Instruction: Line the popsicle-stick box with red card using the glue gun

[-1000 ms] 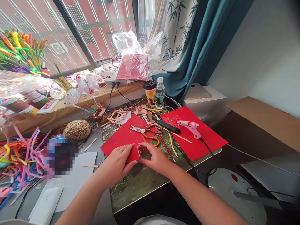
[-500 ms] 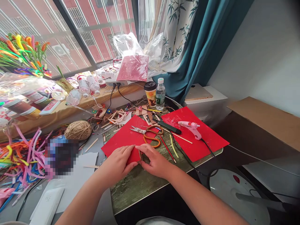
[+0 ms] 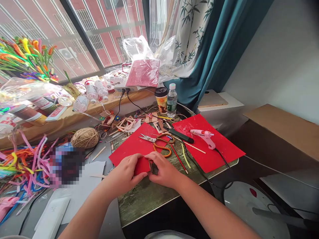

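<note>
My left hand and my right hand are close together over the front of the green-brown table. Between them is a small red piece with a thin brown edge, much of it covered by my fingers. My left thumb lies along its near side, while the right fingers and thumb pinch the brown edge. Just behind the hands, a red sheet lies flat under scissors with orange-brown handles. To their right are a red pencil and a yellow-green strip.
A pink glue gun rests on another red sheet, its cord trailing off the table. A paper cup and water bottle stand behind. At left are a twine ball, pipe cleaners and white paper.
The view has shifted slightly. The fingers of my right hand have moved a little along the brown edge, and both hands keep hold of the red piece.
</note>
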Motion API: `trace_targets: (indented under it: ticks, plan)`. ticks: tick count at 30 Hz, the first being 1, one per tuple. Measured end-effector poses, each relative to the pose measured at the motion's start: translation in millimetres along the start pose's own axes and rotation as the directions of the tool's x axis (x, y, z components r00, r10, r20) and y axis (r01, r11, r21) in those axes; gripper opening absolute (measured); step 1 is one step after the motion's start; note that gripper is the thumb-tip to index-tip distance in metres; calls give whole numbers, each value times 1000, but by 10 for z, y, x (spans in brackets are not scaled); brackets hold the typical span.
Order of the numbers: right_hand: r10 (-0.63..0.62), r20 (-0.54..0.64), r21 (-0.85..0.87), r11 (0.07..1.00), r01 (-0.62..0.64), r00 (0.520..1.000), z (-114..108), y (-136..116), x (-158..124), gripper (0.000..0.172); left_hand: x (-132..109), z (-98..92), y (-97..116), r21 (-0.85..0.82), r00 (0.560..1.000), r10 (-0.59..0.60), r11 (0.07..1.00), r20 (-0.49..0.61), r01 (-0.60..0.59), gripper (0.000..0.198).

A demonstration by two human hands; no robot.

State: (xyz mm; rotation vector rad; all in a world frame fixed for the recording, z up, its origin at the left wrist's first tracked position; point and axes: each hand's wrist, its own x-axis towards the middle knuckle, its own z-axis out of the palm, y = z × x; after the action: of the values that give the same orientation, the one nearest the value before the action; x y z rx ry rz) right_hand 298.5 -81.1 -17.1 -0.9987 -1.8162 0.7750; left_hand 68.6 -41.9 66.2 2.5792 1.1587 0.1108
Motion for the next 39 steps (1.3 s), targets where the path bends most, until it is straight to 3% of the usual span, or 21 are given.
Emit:
trace_targets:
  ticks: [7, 14, 21, 27, 33, 39]
  plan:
    - [25, -71, 19, 1000, -23, 997, 77, 110, -71, 96, 14, -10, 19, 2, 1000, 13, 1000, -14, -13, 60]
    - [22, -67, -13, 1000, -23, 998, 84, 112, -62, 86, 24, -10, 29, 11, 1000, 26, 1000, -11, -26, 56]
    - [160, -52, 104, 983, -154, 986, 78, 124, -69, 85, 31, -25, 31, 26, 998, 60, 998, -29, -60, 55]
    - [174, -47, 125, 978, -167, 984, 59, 121, -67, 84, 50, -72, 46, 89, 983, 149, 986, -111, -140, 62]
    - [165, -47, 131, 979, -158, 985, 44, 127, -66, 86, 71, -168, 79, 135, 954, 277, 956, -113, -262, 41]
    - [140, -50, 111, 985, -134, 989, 57, 157, -81, 86, 66, -76, 70, 125, 941, 300, 951, -158, -282, 34]
